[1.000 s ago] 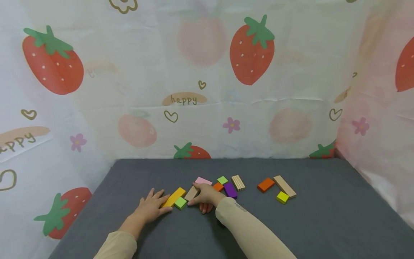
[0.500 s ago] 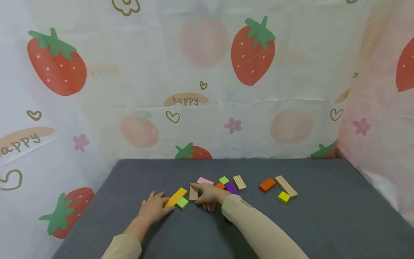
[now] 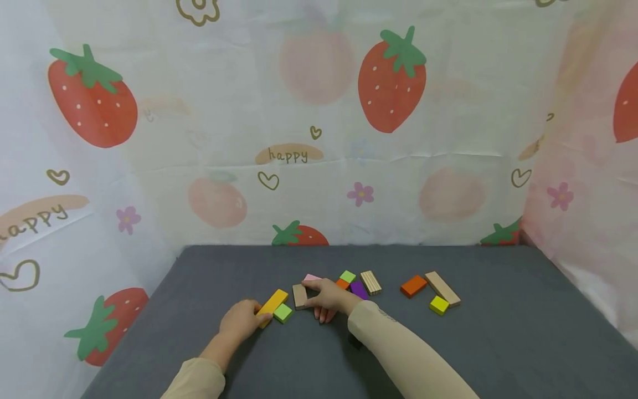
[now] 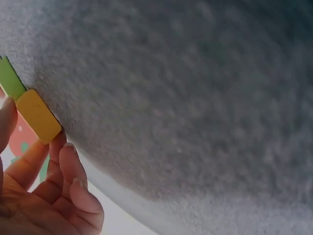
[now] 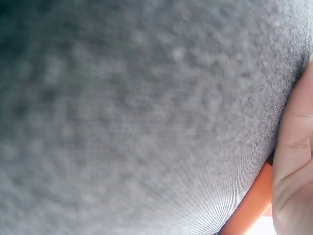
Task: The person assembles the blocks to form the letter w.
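My left hand (image 3: 241, 320) pinches a long yellow-orange wooden block (image 3: 274, 301) between thumb and fingers. In the left wrist view the fingers meet this block's near end. A light green block (image 3: 283, 313) lies close along its right side. My right hand (image 3: 331, 297) is at the right edge of a plain wood block (image 3: 299, 297), thumb and index finger spread apart. Its other fingers bend below the palm. Behind this hand, a pink block (image 3: 312, 277) is partly hidden. In the right wrist view, an orange block (image 5: 252, 203) shows beside the hand.
Right of my right hand lie a purple block (image 3: 358, 290), another light green block (image 3: 348, 276) and a striped wood block (image 3: 371, 282). Farther right on the dark grey table (image 3: 498, 343) are an orange-red block (image 3: 413, 286), a long plain wood block (image 3: 443, 288) and a yellow block (image 3: 439, 305).
The plain wood block was turned from slanted to nearly straight, then my right fingers drew back to its right edge. My left hand went from spread fingers to pinching the yellow-orange block.
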Tool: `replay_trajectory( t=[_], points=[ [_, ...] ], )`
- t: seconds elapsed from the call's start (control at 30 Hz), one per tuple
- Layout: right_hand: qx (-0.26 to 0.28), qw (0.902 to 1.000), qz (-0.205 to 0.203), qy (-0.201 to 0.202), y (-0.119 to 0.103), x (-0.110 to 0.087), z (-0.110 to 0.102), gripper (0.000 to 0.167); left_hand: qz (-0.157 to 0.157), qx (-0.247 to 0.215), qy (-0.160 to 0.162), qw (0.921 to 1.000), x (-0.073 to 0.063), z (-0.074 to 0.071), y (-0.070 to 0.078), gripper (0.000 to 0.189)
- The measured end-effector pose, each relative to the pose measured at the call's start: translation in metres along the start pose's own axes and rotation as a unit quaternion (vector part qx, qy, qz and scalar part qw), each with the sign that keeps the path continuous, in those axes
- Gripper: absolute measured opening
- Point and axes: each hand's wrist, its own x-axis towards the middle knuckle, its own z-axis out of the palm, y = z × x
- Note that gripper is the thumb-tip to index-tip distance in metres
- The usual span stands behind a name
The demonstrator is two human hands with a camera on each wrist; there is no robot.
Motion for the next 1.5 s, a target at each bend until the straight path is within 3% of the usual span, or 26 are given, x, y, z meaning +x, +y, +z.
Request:
replay_trajectory(
  t=[0.2,0.43,0.73,0.97,1.23,1.5],
  points=[
    [-0.015,0.9999,-0.005,-0.006,-0.002,0.001,-0.001,0.057,-0.026,-0.045,0.000,0.9987,-0.001,-0.001,0.003,0.026],
    [0.002,0.9996,0.021,-0.017,-0.005,0.003,0.000,0.059,-0.061,-0.104,0.009,0.9927,-0.002,-0.002,0.004,0.030],
    [0.018,0.9992,0.033,-0.016,-0.008,0.005,0.001,0.058,-0.068,-0.210,-0.009,0.9754,0.003,0.003,-0.004,0.039],
    [0.016,0.9992,0.032,-0.018,-0.007,0.005,0.000,0.058,-0.102,-0.274,-0.018,0.9562,-0.006,0.001,-0.003,0.040],
    [0.026,0.9986,0.044,-0.012,-0.004,0.007,-0.001,0.058,-0.105,-0.354,-0.049,0.9280,-0.027,-0.007,0.016,0.039],
    [0.026,0.9981,0.056,-0.008,-0.002,0.007,0.000,0.057,-0.100,-0.354,-0.106,0.9236,-0.045,0.003,0.040,0.039]
  ],
)
